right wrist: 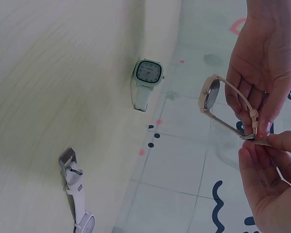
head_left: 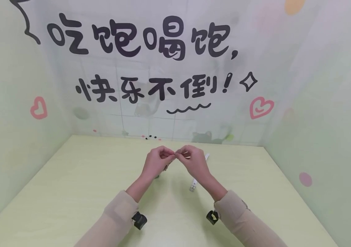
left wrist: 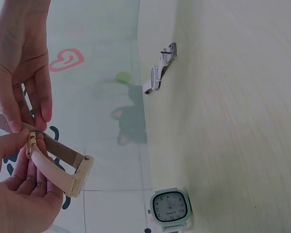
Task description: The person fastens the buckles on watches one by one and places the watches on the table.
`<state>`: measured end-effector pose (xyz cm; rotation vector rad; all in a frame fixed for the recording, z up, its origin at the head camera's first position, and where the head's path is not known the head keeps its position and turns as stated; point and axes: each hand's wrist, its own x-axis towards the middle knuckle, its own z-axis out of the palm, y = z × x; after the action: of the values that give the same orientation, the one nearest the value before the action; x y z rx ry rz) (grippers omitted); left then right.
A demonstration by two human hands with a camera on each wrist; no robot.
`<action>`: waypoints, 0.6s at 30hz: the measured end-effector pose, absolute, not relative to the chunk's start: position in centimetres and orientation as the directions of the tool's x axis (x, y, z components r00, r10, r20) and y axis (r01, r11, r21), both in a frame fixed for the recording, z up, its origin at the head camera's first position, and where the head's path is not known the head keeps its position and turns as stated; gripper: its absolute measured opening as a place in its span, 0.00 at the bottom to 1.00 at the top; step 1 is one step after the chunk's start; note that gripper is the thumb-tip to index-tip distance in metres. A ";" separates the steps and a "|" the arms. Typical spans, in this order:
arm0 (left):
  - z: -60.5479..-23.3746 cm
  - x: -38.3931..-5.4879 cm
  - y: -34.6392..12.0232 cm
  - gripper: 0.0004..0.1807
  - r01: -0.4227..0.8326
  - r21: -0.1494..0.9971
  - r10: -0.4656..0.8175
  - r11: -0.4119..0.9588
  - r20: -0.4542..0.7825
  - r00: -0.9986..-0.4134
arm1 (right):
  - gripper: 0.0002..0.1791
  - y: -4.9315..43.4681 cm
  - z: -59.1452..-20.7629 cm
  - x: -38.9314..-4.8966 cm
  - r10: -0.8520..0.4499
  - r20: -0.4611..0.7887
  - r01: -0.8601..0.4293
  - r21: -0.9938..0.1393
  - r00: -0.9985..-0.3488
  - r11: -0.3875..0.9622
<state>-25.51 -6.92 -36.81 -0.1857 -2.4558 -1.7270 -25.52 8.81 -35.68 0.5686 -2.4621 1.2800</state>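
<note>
A beige wristwatch point(left wrist: 53, 170) hangs from both hands, its strap formed into a loop with the case at the bottom. My left hand point(head_left: 157, 164) pinches the strap at the buckle point(left wrist: 32, 144). Fingertips meeting the left ones, my right hand point(head_left: 195, 164) pinches the strap's tail end point(right wrist: 262, 142). The right wrist view shows the back of the watch case point(right wrist: 211, 94) from the side. In the head view the left hand mostly hides this watch.
On the table point(head_left: 70, 192) lies a white watch point(head_left: 193, 185), to the right, partly behind the right forearm. A pale green square watch point(right wrist: 149, 73) stands on the left side. Printed wall sheets point(head_left: 157, 68) border the table at the back and sides.
</note>
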 end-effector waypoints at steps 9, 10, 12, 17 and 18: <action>-36.7 -24.9 -6.9 0.16 0.185 0.914 0.052 0.361 0.178 -0.983 | 0.03 9.1 -35.9 -25.4 -0.201 0.433 -0.472 -0.726 -0.879 0.500; -36.6 -24.9 -7.0 0.16 0.191 0.911 0.051 0.366 0.185 -0.981 | 0.03 9.2 -35.9 -25.5 -0.204 0.436 -0.477 -0.732 -0.877 0.487; -36.4 -24.9 -7.1 0.15 0.207 0.902 0.055 0.379 0.202 -0.978 | 0.04 9.4 -35.8 -25.7 -0.207 0.442 -0.486 -0.744 -0.873 0.459; -36.1 -25.1 -7.6 0.10 0.269 0.887 0.109 0.375 0.246 -0.963 | 0.08 9.9 -35.6 -26.1 -0.224 0.445 -0.498 -0.786 -0.867 0.366; -36.1 -25.2 -7.7 0.10 0.278 0.887 0.123 0.369 0.250 -0.960 | 0.09 10.0 -35.6 -26.2 -0.233 0.451 -0.507 -0.791 -0.861 0.343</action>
<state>-25.17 -7.71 -36.08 -0.3653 -2.4793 -1.6487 -26.17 10.00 -35.55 0.6646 -2.3500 1.5272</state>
